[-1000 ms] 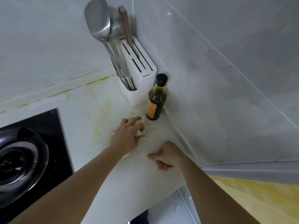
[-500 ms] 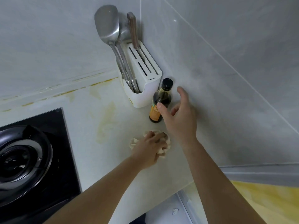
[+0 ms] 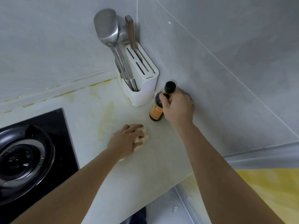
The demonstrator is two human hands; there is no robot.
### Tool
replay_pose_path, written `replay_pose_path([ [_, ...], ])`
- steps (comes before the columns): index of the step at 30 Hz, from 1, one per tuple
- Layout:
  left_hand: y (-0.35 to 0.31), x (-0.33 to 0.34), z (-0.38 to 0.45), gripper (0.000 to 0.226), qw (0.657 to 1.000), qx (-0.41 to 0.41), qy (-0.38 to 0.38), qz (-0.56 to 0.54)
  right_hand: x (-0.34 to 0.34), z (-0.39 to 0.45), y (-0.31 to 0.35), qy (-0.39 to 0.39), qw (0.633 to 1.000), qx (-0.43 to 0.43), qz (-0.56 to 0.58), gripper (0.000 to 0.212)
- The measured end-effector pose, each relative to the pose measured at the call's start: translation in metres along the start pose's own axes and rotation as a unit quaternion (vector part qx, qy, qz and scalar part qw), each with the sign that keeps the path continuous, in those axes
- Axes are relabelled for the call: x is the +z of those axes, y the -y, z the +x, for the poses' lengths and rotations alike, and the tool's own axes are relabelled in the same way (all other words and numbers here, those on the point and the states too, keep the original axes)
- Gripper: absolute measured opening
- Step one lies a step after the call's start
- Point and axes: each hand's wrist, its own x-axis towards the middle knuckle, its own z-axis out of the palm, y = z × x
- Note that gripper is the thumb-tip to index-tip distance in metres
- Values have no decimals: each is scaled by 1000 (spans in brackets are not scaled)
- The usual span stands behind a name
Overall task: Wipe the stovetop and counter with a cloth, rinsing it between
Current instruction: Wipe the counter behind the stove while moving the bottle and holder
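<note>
Fingers of right hand (image 3: 177,109) grip bottle (image 3: 157,109) neck; left hand (image 3: 127,139) presses cloth (image 3: 143,139) on counter (image 3: 129,175).

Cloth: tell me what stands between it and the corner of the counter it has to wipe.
The sauce bottle stands on the counter just beyond the cloth under the left hand; the right hand grips its neck. Behind it, the white utensil holder fills the corner.
</note>
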Motion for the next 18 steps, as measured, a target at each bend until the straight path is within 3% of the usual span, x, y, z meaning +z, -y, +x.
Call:
replay_pose_path([
  [4,24,-13,-21,34,980,-190,-64,-10,-10,-24,-14,0,1000,10,27,27],
  [11,27,-35,-36,28,970,-242,11,30,-47,-85,-35,18,993,111,18,34],
  [18,49,-53,-69,27,955,-283,19,87,-62,-132,-49,-5,980,197,35,35],
])
